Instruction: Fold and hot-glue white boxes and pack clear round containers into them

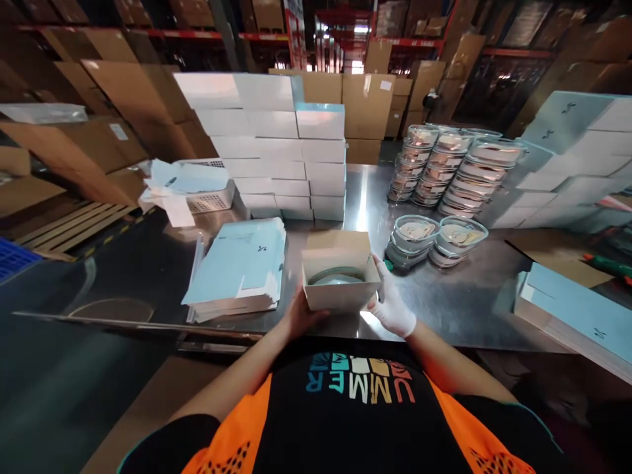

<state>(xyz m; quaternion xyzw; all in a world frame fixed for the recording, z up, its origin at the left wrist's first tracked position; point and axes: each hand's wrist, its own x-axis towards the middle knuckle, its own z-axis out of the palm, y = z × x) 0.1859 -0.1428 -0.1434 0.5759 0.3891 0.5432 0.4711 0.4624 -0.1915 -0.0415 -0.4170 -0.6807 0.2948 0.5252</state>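
A small carton (338, 301) with its lid flap raised stands at the front edge of the metal table. Inside it shows the curved rim of a clear glass dish (338, 278); the rest of the dish is hidden by the carton walls. My left hand (301, 313), bare, grips the carton's left side, thumb along its front. On the opposite side, my right hand (392, 306) in a white glove holds the carton's right wall. Two short stacks of oval glass containers (413, 240) stand to the right of the carton, just beyond my gloved hand.
Flat pale-blue carton sheets (237, 260) are piled at left, with another pile (582, 316) at far right. White boxes (281, 141) form a wall behind, beside tall stacks of glass containers (476, 171). A white basket (212, 196) holds papers. More white boxes (582, 151) rise at right.
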